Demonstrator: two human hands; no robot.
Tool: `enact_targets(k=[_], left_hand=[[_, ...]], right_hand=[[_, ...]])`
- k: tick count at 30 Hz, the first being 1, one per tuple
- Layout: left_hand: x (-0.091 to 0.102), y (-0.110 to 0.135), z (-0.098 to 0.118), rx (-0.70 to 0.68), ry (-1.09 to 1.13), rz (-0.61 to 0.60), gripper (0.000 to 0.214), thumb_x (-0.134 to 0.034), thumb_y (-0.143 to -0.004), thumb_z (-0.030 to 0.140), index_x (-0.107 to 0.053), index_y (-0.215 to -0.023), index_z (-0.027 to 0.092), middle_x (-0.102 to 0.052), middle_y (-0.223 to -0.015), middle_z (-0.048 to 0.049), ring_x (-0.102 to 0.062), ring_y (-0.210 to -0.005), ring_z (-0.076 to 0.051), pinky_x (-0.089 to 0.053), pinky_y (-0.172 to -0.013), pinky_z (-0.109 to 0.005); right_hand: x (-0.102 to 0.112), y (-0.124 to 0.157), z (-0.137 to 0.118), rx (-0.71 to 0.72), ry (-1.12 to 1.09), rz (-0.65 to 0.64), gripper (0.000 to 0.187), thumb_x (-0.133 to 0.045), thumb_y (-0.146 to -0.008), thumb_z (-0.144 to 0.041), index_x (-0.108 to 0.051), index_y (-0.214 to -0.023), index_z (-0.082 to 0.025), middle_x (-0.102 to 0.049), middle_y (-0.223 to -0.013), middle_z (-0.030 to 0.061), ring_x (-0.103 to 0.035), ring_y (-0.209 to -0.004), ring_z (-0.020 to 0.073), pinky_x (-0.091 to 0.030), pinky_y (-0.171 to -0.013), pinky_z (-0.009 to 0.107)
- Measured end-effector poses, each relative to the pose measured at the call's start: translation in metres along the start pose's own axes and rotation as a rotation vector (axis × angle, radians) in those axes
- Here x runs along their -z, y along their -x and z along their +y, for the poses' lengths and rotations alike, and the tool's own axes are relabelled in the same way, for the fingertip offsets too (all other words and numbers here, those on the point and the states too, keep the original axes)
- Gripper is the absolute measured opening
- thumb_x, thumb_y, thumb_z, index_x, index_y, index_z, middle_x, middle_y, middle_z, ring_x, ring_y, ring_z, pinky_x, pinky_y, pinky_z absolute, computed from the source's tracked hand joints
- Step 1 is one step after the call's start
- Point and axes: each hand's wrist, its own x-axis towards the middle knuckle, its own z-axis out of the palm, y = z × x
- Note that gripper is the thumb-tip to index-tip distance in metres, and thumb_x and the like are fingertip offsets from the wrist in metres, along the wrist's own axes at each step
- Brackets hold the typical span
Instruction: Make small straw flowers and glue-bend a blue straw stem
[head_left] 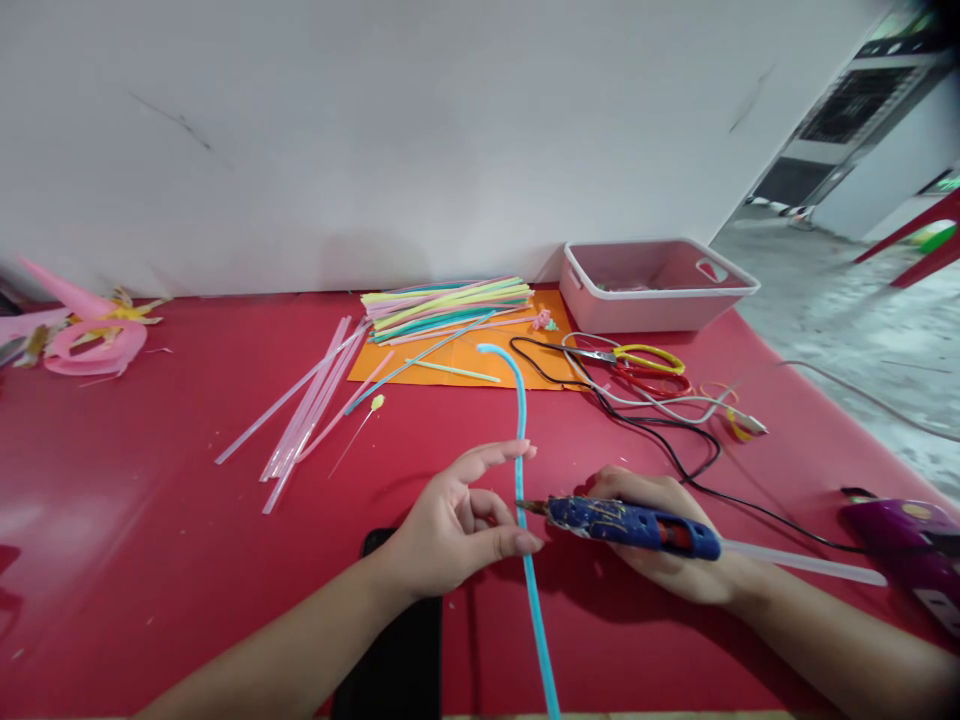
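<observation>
My left hand [472, 525] grips a blue pipe cleaner [535, 620] between thumb and fingers. The stem runs lengthwise away from me, and its far end bends to the left. In my right hand [667, 490] is a blue glue gun [630, 525], its nozzle pointing left at the pipe cleaner between my left fingertips. The tip seems to touch the stem. A clear glue stick [806, 563] sticks out of the gun's back end. Under my left wrist lies a black phone [397, 650], partly covered.
A bundle of coloured pipe cleaners [450, 308] rests on an orange sheet [469, 372]. Pink-tinted sticks [315, 410] lie to the left. Scissors [649, 365] and tangled cables [701, 455] sit before a pink basket [645, 312]. A purple device [896, 540] is at right.
</observation>
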Motion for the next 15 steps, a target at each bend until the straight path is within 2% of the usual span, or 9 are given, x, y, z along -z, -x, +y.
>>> enact_targets(k=[9,15], left_hand=[[0.0021,0.0006,-0.0028,0.017,-0.005,-0.009,0.091,-0.089,-0.069,0.030,-0.043,-0.147,0.022,-0.059,-0.060,0.0068,-0.046,-0.052,-0.004,-0.031,-0.053,-0.021],[0.0015,0.0006,-0.0014,0.029,0.027,-0.019,0.090,-0.089,-0.069,0.029,-0.043,-0.147,0.023,-0.060,-0.060,0.0067,-0.048,-0.053,-0.005,-0.034,-0.055,-0.021]], right_hand=[[0.0013,-0.0015,-0.0075,-0.025,0.036,-0.016,0.019,-0.054,-0.087,-0.034,-0.065,-0.093,-0.019,-0.067,-0.080,0.0050,-0.060,-0.068,0.0156,-0.044,-0.058,0.028],[0.0007,-0.0008,-0.0093,-0.042,0.041,-0.002,0.023,-0.055,-0.088,-0.039,-0.065,-0.095,-0.019,-0.069,-0.082,0.0065,-0.061,-0.068,0.0161,-0.045,-0.058,0.028]])
